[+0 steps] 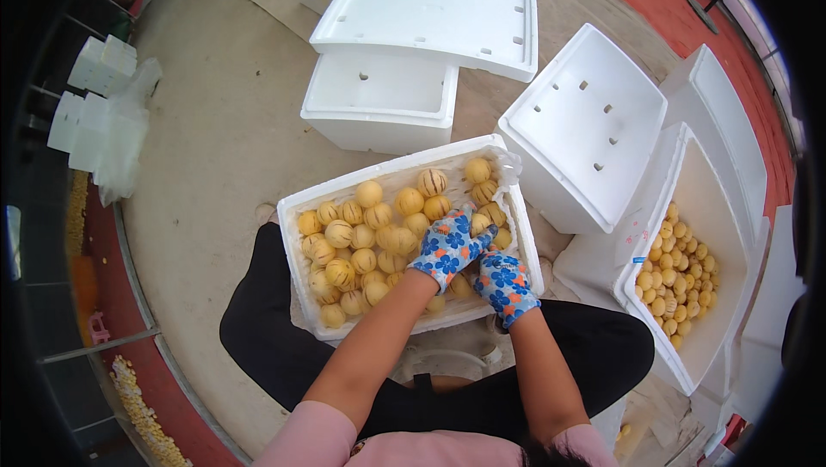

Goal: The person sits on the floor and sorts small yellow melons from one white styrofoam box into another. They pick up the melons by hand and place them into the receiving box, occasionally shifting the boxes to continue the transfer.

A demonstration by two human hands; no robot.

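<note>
In front of me a white foam box (413,158) with a thin plastic liner holds many pepino melons (363,260), yellow with brown stripes. My left hand (452,244), in a blue-and-orange flowered glove, reaches over the fruit into the box's right part. Close beside it my right hand (504,283), gloved alike, is at the right front corner, its fingers bent inward. A yellow melon (479,224) shows by the left fingertips. The fingers partly cover what lies beneath them, so whether either hand grips a fruit is unclear.
A tilted foam box (729,312) of loose melons stands on the right. Beyond my box are an open foam box (381,135), a foam lid (426,15) lying across it, and another foam box (581,125). Foam boxes (90,119) and plastic film (126,138) sit far left.
</note>
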